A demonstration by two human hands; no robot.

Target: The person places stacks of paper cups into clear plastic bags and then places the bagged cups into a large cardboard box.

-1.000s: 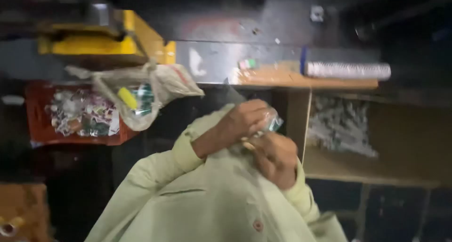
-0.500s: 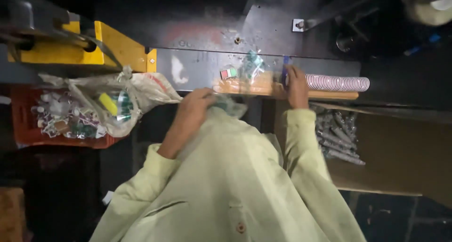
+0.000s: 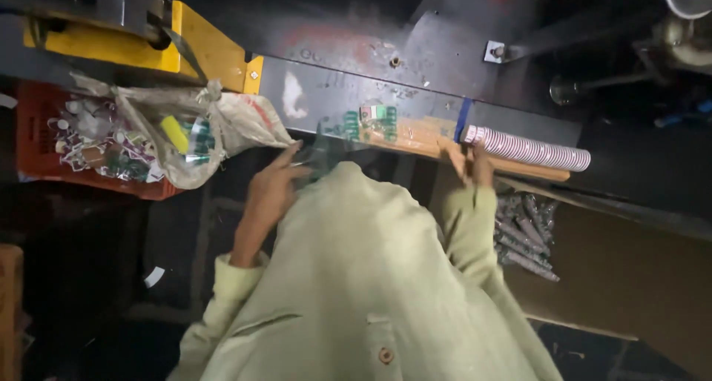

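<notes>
Paper cup stack, white with reddish rims, is lying on its side along a wooden board on the dark metal surface. Right hand is resting at the stack's open end, fingers together, touching board and cups; whether they are clamping anything cannot be told. Left hand is holding a clear plastic sleeve below the surface edge, fingers spread along it. Small green-printed packets are sitting on the board. Sack of mixed packets is hanging at left over a red crate. Filled sleeves are lying in a cardboard box at right.
</notes>
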